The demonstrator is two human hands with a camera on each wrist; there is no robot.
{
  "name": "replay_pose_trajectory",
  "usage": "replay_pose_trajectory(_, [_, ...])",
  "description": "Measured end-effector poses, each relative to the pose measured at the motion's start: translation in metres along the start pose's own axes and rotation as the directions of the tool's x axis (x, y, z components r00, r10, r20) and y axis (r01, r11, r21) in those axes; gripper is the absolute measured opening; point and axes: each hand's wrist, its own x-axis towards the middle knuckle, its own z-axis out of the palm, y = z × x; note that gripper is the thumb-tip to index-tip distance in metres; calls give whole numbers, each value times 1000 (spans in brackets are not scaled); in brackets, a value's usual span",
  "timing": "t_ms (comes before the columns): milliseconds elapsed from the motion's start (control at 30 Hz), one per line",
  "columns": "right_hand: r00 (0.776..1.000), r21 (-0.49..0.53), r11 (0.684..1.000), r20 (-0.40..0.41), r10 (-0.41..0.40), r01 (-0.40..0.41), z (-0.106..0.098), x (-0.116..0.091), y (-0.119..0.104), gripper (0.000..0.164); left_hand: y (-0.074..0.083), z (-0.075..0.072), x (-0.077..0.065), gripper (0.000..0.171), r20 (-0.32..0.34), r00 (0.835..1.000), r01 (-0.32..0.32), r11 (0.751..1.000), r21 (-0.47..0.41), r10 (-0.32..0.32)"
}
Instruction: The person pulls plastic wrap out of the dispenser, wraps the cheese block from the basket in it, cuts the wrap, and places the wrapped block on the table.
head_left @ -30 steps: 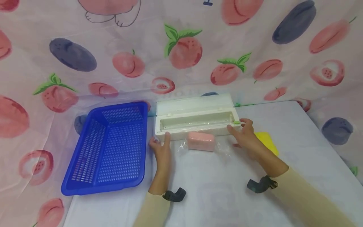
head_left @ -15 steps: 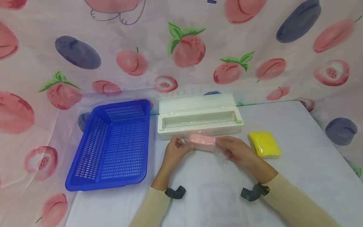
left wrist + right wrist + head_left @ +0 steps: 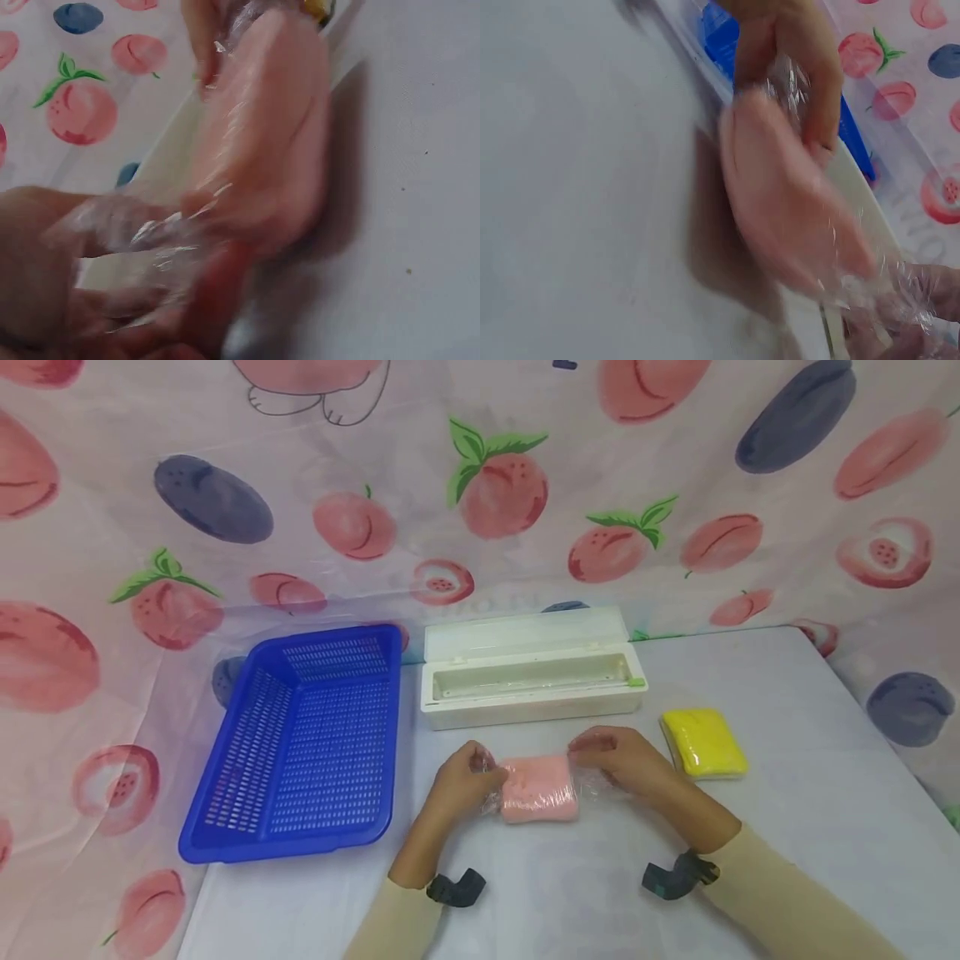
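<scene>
A soft-looking pink block (image 3: 540, 789) in clear plastic wrap is lifted off the white table, its broad face toward the head camera. My left hand (image 3: 459, 787) pinches the gathered wrap at the block's left end. At the other end, the thumb and fingers of my right hand (image 3: 628, 762) grip the wrap. In the left wrist view the block (image 3: 262, 127) is blurred, with loose film (image 3: 157, 240) bunched among the left fingers. The right wrist view shows a shadow on the table beside the block (image 3: 780, 195).
Behind my hands stands a long white cling-film dispenser (image 3: 532, 708), lid raised, a green slider at its right end. To the left sits a blue perforated basket (image 3: 396, 727). A yellow wrapped block (image 3: 705, 743) lies right of my right hand. A fruit-print curtain hangs behind.
Both hands have come from the dispenser to the pink block and taken its wrapped ends. The block has moved toward me and turned, showing a broader face.
</scene>
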Motion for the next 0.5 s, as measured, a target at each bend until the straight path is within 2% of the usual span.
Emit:
replay_pose_trajectory(67, [1000,-27,1000,9,1,-1,-2,-2,1,29,1,-3,-8,29,99,995,13,996,83,-22])
replay_pose_trajectory(133, [1000,-30,999,5,14,-14,-4,-4,1,29,4,-6,-13,39,175,985,-25,985,168,-5])
replay_pose_trajectory(233, [999,-11,999,-15,38,-38,-6,-8,-1,42,11,-6,-14,54,230,971,-124,967,221,72])
replay_pose_trajectory(300, [996,10,997,-37,77,-76,-7,-12,-4,53,16,-5,-13,58,252,962,-161,961,226,102])
replay_pose_trajectory(367, [991,18,992,-56,124,-124,-9,-18,-5,63,20,-2,-11,56,273,956,-177,957,231,111])
replay_pose_trajectory(500, [972,30,975,-79,221,-220,-13,-32,-3,75,21,5,-14,35,324,944,-146,957,251,60])
